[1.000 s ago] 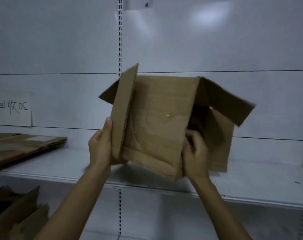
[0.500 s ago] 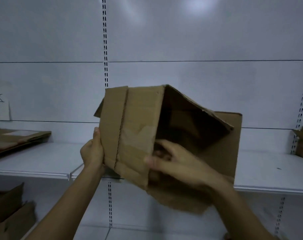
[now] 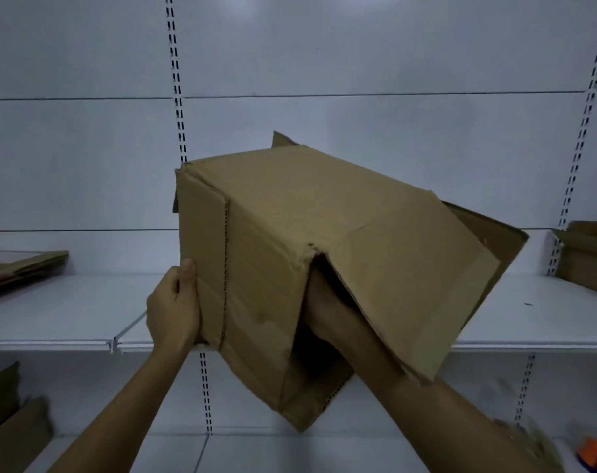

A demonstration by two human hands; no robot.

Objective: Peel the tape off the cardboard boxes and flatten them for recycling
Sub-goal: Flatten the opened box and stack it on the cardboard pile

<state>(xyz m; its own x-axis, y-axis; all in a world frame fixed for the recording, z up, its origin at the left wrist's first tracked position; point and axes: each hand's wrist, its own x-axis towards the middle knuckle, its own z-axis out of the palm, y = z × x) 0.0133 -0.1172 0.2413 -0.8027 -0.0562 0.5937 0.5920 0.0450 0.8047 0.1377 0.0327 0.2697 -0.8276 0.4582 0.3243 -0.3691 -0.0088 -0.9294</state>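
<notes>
- One brown corrugated cardboard box is held in mid-air at the centre of the frame, in front of the long white metal shelf. It is tilted so that its open end points down and toward the person.
- At the lower left of the box, the left hand grips the vertical edge, with the thumb on the near face and the fingers curled round behind. This probably steadies the box and sets its tilt.
- The right hand reaches into the open end at lower centre. Its fingers are hidden inside, so I cannot tell whether they are spread, pressing or pinching anything.
- A large loose flap drapes over the right forearm, and the corner where it joins the box is torn.
- No tape shows on the faces in view. The reach inside looks meant to push the far end open or to find tape there, so the box can collapse.
- A flattened cardboard stack lies on the shelf at the left edge of the frame, likely where this box goes once it is flat.
- More brown boxes sit on the shelf at the right edge and appear not yet flattened.
</notes>
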